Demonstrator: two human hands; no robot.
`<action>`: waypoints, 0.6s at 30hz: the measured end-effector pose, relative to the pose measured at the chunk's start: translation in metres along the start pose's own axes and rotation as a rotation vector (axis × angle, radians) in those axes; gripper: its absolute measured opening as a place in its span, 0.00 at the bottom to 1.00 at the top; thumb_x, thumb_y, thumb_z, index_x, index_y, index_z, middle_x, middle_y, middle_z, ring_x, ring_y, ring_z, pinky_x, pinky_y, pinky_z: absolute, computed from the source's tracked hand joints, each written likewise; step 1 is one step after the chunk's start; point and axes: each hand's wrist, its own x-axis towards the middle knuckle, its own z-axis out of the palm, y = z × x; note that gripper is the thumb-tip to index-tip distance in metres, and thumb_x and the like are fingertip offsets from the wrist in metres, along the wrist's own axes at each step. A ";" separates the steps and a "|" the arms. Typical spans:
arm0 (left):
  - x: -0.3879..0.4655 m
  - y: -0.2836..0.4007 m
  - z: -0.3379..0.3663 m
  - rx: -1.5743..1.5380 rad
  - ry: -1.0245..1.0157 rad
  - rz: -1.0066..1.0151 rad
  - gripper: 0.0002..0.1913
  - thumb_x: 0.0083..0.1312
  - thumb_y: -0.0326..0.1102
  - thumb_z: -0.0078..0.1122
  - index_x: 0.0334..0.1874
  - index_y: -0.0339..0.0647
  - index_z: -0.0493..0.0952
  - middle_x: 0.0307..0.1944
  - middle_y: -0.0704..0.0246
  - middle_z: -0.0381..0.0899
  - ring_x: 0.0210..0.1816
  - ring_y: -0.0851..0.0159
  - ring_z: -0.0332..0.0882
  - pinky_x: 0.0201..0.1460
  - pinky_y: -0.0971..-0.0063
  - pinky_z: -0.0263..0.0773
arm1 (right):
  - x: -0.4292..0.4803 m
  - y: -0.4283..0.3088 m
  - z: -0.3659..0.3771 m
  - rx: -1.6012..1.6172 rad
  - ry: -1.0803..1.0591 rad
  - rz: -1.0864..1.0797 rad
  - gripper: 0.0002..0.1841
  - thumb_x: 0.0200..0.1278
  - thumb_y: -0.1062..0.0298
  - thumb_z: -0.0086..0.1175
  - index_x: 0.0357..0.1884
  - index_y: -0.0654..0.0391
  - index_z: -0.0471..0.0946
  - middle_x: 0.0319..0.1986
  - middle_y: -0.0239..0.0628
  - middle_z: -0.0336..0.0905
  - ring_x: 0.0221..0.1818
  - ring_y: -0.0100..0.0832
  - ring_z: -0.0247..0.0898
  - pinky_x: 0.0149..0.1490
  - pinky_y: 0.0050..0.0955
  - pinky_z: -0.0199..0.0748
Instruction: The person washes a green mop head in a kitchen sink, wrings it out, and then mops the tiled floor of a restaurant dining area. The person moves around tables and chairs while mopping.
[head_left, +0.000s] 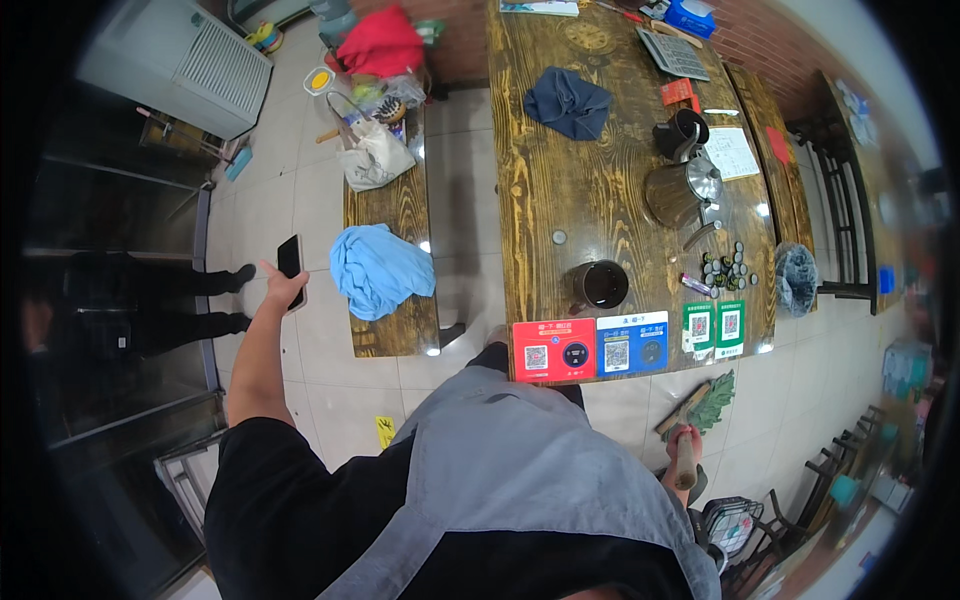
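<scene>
My left hand (283, 288) is stretched out to the left, shut on a dark-screened smartphone (289, 259), over the tiled floor. On the other side, my right hand (686, 441) grips the wooden handle (685, 469) of a long tool, seen nearly end-on. Just beyond that hand, low by the floor, are a wooden bar (682, 409) and a ruffled green piece (714, 403); they look like a mop head, but I cannot tell for sure. A dark wooden table (525, 225) stands before me, with a dark cup (601, 284) near its close edge.
On the table are a metal gooseneck kettle (675, 195), a dark cloth (568, 103), a calculator (673, 54), bottle caps (726, 271) and payment-code cards (553, 351). A bench (390, 330) holds a blue cloth (381, 270) and a tote bag (375, 157). A lined bin (796, 279) stands right.
</scene>
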 end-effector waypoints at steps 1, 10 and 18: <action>0.003 -0.002 -0.005 -0.011 -0.007 -0.020 0.59 0.46 0.43 0.62 0.62 0.34 0.19 0.54 0.46 0.62 0.55 0.53 0.64 0.57 0.71 0.60 | -0.006 0.007 -0.002 0.055 0.006 0.051 0.09 0.55 0.69 0.46 0.22 0.60 0.62 0.17 0.33 0.64 0.20 0.26 0.65 0.27 0.20 0.72; -0.020 -0.004 -0.025 -0.125 0.010 -0.103 0.59 0.47 0.44 0.63 0.62 0.36 0.19 0.58 0.44 0.54 0.58 0.50 0.58 0.58 0.65 0.56 | 0.001 0.014 -0.010 -0.092 0.106 0.129 0.12 0.55 0.68 0.44 0.16 0.56 0.61 0.11 0.30 0.63 0.17 0.25 0.64 0.25 0.20 0.70; -0.052 -0.016 -0.050 -0.138 0.158 -0.182 0.60 0.47 0.44 0.63 0.61 0.37 0.17 0.55 0.46 0.61 0.56 0.51 0.62 0.58 0.68 0.57 | 0.050 0.007 -0.021 -0.232 0.088 -0.031 0.11 0.55 0.72 0.40 0.16 0.55 0.58 0.10 0.29 0.60 0.14 0.27 0.61 0.22 0.23 0.68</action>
